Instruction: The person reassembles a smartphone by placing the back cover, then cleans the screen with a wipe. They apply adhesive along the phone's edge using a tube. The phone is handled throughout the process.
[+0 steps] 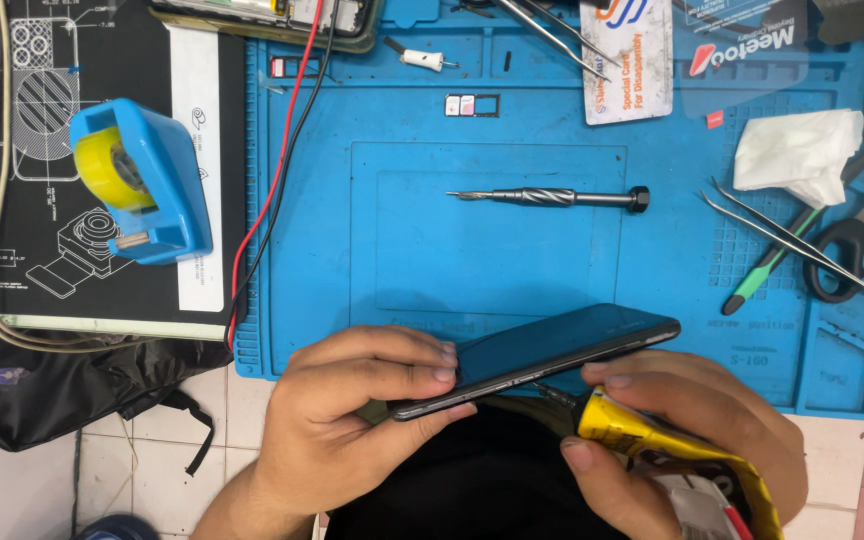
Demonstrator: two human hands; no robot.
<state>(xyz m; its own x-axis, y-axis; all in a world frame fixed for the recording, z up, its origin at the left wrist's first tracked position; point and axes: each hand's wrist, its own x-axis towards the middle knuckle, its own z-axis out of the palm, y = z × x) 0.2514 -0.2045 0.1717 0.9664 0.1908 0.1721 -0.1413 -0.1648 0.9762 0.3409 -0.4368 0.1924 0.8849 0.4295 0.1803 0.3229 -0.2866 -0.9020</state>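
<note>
Here, your left hand clamps the dark smartphone by its near end, tilted on edge above the blue work mat, so its side seam faces you. Your right hand, at four o'clock from the phone, is clenched around a yellow glue tube whose nozzle meets that lower edge. The screwdriver lies at twelve o'clock, the tweezers at two, within reach.

We see the phone's dark screen at the near edge of the blue mat; the yellow tube just below it; a white card at the mat's far edge
</note>
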